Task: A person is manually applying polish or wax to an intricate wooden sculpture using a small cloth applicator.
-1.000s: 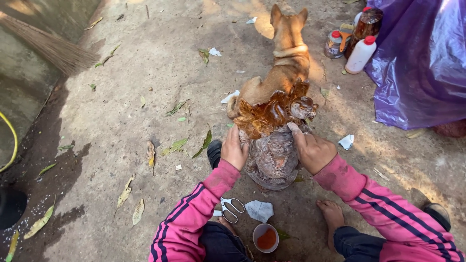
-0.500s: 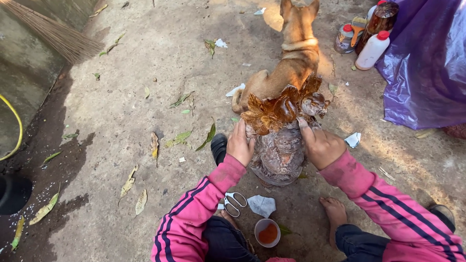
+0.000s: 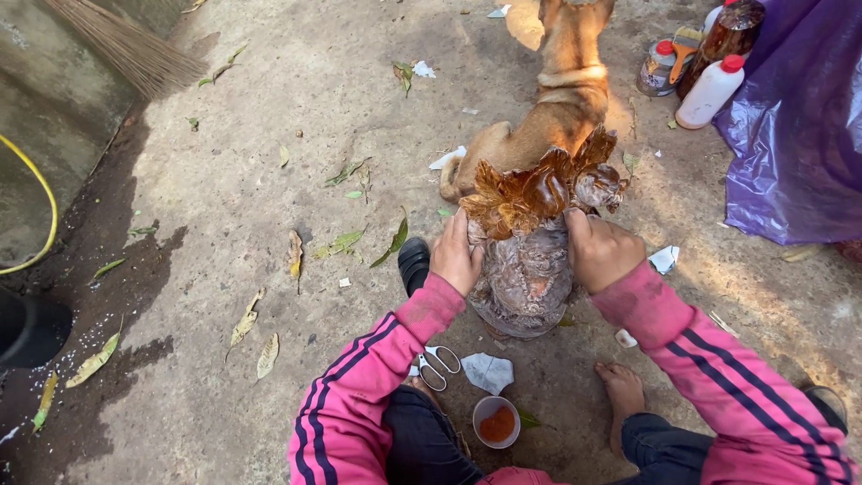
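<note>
Bare concrete ground (image 3: 269, 135) spreads under you, littered with dry leaves (image 3: 244, 321), with a straw broom (image 3: 135, 49) at the upper left and a yellow hose (image 3: 45, 207) curving along the left edge above a dark wet patch. Your left hand (image 3: 456, 256) lies flat against the left side of the carved wooden piece (image 3: 525, 274), fingers pressed together and pointing up toward its top; it cups the wood rather than pinching it. That carving stands upright on the ground between your knees, its grey-brown body topped by glossy amber leaf-shaped lobes (image 3: 539, 189). Just behind it a tan dog (image 3: 561, 99) sits facing away from you. Your right hand (image 3: 603, 251) wraps the carving's right shoulder, fingers curled onto it just under the lobes. Below the carving, near your lap, lie small scissors (image 3: 437, 364), a crumpled grey scrap of cloth (image 3: 489, 371), and a small round cup (image 3: 496, 422) holding orange-brown liquid. Your bare foot (image 3: 622, 395) rests to the right of them. At the upper right stand a small tin (image 3: 657, 67) with a brush (image 3: 687, 45) lying across it, a dark brown bottle (image 3: 732, 31) of liquid and a white bottle with a red cap (image 3: 709, 92), all just beside a purple plastic sheet (image 3: 799, 135).
</note>
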